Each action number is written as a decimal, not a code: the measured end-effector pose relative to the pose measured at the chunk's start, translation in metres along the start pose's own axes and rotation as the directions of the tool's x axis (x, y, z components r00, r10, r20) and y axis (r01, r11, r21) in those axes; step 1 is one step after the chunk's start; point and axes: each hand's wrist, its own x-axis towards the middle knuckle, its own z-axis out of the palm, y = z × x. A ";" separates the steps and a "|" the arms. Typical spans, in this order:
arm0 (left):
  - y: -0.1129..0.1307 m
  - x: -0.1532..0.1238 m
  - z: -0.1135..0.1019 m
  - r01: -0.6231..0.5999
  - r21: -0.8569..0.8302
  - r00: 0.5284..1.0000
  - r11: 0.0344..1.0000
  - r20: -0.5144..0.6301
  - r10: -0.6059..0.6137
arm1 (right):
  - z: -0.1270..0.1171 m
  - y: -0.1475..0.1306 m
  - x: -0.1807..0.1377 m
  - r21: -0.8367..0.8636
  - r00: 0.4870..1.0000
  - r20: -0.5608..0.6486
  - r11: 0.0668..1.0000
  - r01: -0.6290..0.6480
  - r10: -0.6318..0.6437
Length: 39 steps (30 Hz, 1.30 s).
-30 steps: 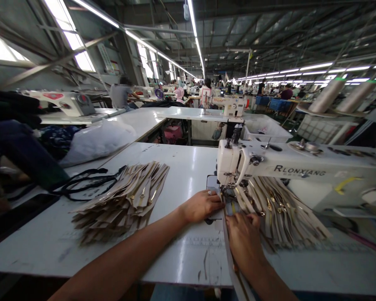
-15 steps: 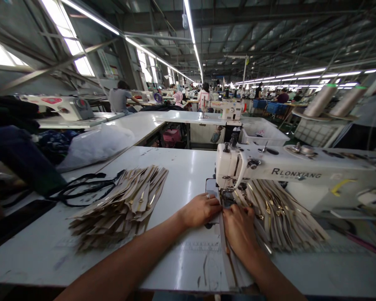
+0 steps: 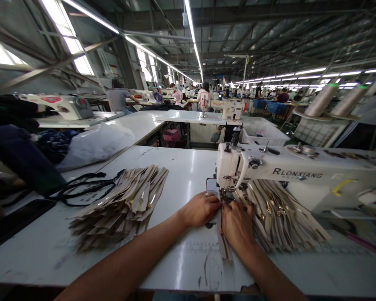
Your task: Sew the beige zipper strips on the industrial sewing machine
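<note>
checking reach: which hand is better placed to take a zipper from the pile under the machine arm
Right, likely: the right hand touches the edge of that zipper pile; the left hand lies across the zipper strip from it.

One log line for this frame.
left hand: touching zipper strip | right hand: pressing zipper strip | strip: runs to sewing machine

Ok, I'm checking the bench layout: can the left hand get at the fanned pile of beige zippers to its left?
Probably yes: only bare white tabletop lies between the left hand and the fanned pile of beige zippers.
</note>
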 end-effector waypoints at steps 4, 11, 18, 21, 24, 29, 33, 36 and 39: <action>-0.001 0.000 0.002 0.010 -0.013 1.000 1.000 -0.011 -0.010 | -0.002 -0.001 0.001 -0.011 1.000 0.018 1.000 -0.006 0.006; 0.000 -0.001 0.002 0.003 -0.024 1.000 1.000 -0.013 -0.004 | -0.001 -0.003 0.000 -0.006 1.000 0.018 1.000 -0.018 0.018; -0.001 0.000 0.001 0.020 -0.062 1.000 0.998 -0.010 -0.021 | 0.001 -0.002 0.000 -0.007 1.000 0.010 1.000 -0.013 0.013; 0.002 0.000 -0.002 0.048 -0.078 0.999 0.996 -0.011 -0.049 | 0.001 -0.004 0.001 -0.006 1.000 0.009 1.000 -0.022 0.022; 0.012 0.000 -0.005 0.218 -0.102 0.974 0.971 -0.034 -0.222 | -0.002 -0.005 0.000 0.002 1.000 0.005 1.000 -0.013 0.013; 0.035 0.002 0.003 0.507 -0.194 0.859 0.840 0.032 -0.511 | -0.015 0.009 -0.006 0.058 0.979 -0.187 0.995 -0.077 0.086; 0.035 0.006 0.005 0.617 -0.237 0.786 0.750 0.151 -0.599 | -0.020 0.029 -0.013 0.064 0.931 -0.301 0.978 -0.197 0.207; 0.021 0.007 -0.010 0.709 -0.178 0.705 0.682 0.205 -0.679 | -0.014 0.041 -0.017 0.018 0.943 -0.287 0.985 -0.169 0.167; 0.008 0.004 -0.029 0.748 -0.121 0.659 0.652 0.247 -0.710 | -0.005 0.051 -0.017 -0.034 0.954 -0.276 0.991 -0.131 0.117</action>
